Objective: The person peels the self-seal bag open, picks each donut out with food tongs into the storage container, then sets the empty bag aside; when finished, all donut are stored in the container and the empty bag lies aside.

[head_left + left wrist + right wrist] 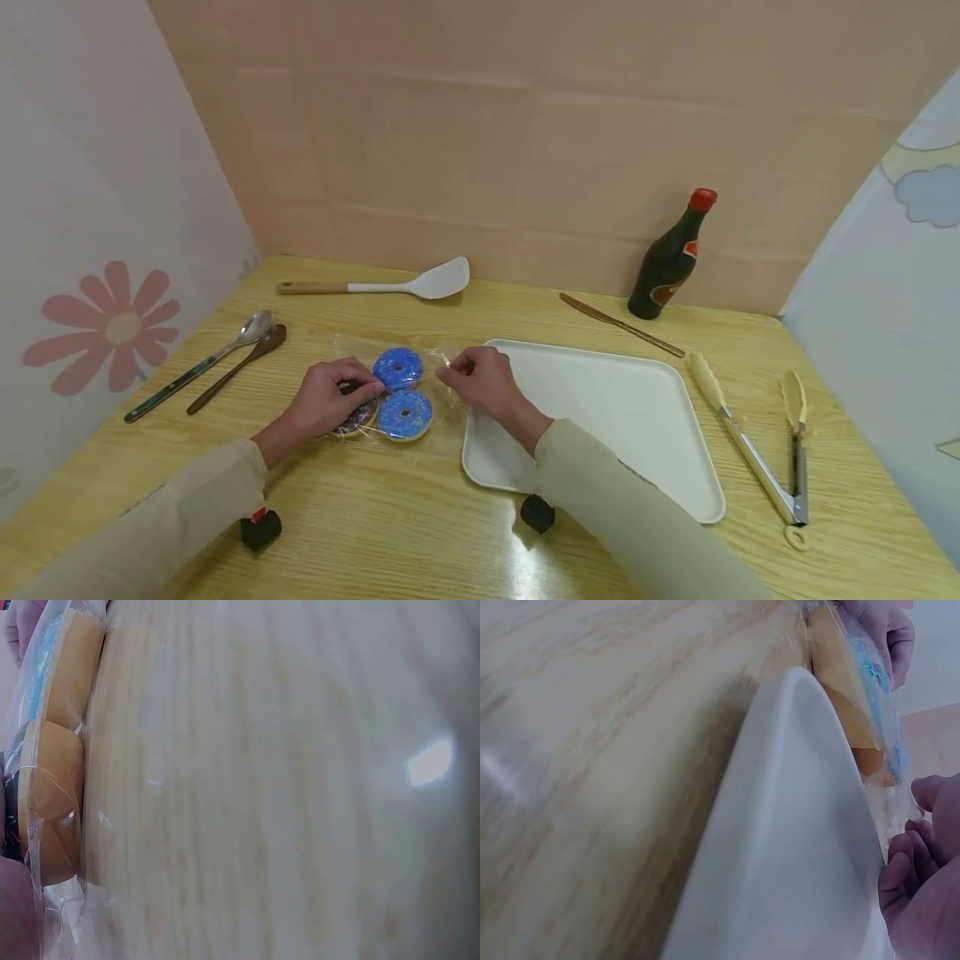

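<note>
A clear plastic bag (441, 377) lies on the table with three toy donuts in it. Two carry blue icing, an upper donut (390, 361) and a lower donut (392, 414); the third, a brown-iced donut (360, 419), is partly hidden under my left hand (326, 398). That hand grips the bag at the brown donut, thumb across its top. My right hand (486, 382) pinches the bag's right end, above the left edge of a white tray (600, 408). In the right wrist view its fingers (919, 862) are curled beside the film.
A white spatula (438, 281) lies behind the bag. A metal spoon (225, 350) and a wooden spoon (251, 358) are at left. Beyond the tray lie a butter knife (622, 323) and a dark bottle (665, 267) standing upright. Tongs (761, 467) rest at right.
</note>
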A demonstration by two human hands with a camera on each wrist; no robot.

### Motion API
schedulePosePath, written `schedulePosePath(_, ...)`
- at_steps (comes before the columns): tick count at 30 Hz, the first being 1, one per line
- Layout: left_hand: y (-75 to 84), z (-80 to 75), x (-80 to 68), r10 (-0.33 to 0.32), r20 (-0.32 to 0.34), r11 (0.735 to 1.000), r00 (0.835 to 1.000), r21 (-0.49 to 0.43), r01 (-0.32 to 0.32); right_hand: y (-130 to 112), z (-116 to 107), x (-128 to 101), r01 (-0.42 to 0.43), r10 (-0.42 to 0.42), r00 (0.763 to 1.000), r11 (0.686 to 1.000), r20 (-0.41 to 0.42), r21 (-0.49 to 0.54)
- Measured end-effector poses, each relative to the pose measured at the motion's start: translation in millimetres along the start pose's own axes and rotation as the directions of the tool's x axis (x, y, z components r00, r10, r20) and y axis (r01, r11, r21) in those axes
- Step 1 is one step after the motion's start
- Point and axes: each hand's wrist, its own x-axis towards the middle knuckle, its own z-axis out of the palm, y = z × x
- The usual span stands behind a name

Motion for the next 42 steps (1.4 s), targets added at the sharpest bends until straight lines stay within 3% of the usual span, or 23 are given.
schedulePosePath(7, -16.3, 2.8, 2.4, -0.01, 0.011, 1.0, 1.0, 0.0, 0.01, 1.6, -4.2, 0.8, -0.027, 0.027, 1.0, 0.999, -0.002, -0.021)
schedulePosePath(17, -19.0, 0.4, -1.4, -0.014, 0.003, 1.0, 1.0, 0.027, 0.014, 15.1, -13.1, -5.5, -0.024, 0.028, 0.995, 0.999, -0.099, 0.033)
schedulePosePath(22, -18.1, -0.6, -2.3, -0.012, 0.003, 0.999, 1.0, 0.032, 0.012, 21.7, -17.2, -10.3, -0.018, 0.019, 0.992, 1.0, -0.125, 0.009)
schedulePosePath(28, -15.3, 0.6, -0.3, -0.014, 0.017, 0.999, 1.0, 0.035, 0.013, 23.8, -23.1, -17.2, 0.0, -0.01, 0.986, 0.998, -0.169, -0.062)
schedulePosePath(31, -15.2, 0.3, -0.3, -0.023, 0.028, 0.999, 0.999, 0.039, 0.022, 21.7, -24.7, -23.9, 0.079, -0.097, 0.978, 0.992, -0.187, -0.103)
schedulePosePath(34, -14.7, -0.4, -1.2, -0.02, 0.032, 0.999, 0.999, 0.039, 0.019, 19.3, -24.9, -33.8, 0.224, -0.249, 0.959, 0.958, -0.132, -0.177)
schedulePosePath(37, -14.9, -1.4, -1.5, -0.005, 0.022, 0.999, 1.0, 0.036, 0.005, 17.6, -24.6, -44.1, 0.392, -0.409, 0.912, 0.875, -0.001, -0.284)
schedulePosePath(40, -14.4, -2.5, -0.8, 0.008, -0.001, 1.0, 1.0, 0.026, -0.008, 17.5, -24.0, -50.0, 0.499, -0.492, 0.862, 0.787, 0.12, -0.362)
schedulePosePath(42, -13.5, -3.3, -0.2, 0.011, -0.014, 1.0, 1.0, 0.018, -0.011, 18.4, -23.8, -51.2, 0.537, -0.515, 0.84, 0.746, 0.171, -0.393)
